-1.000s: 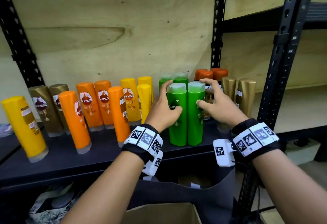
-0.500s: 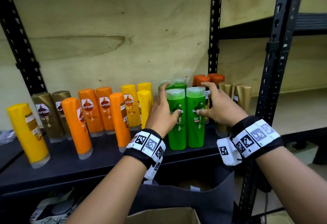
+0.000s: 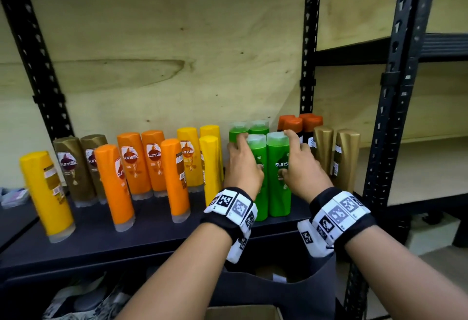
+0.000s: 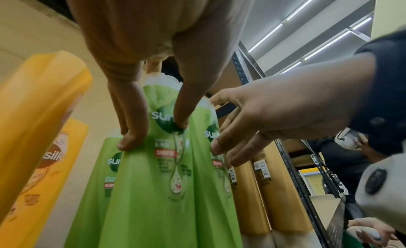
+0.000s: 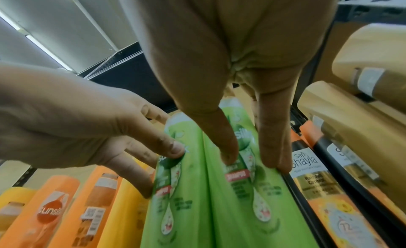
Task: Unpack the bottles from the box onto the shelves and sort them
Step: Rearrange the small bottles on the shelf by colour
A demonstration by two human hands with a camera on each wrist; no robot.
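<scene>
On the shelf: left hand and right hand flanking two front green bottles, fingers nearly straight, pressing, not gripping.

On the shelf in front of you the shampoo bottles stand in groups, left to right. One bottle stands alone at the far left, forward of the rest. Right of it, a pair stands further back, then a cluster with two bottles set forward. The middle group is two rows deep, with your left hand against its left side and your right hand against its right. Behind your right hand stands another group, and two bottles stand beside the rack post. A cardboard box sits below the shelf.
</scene>
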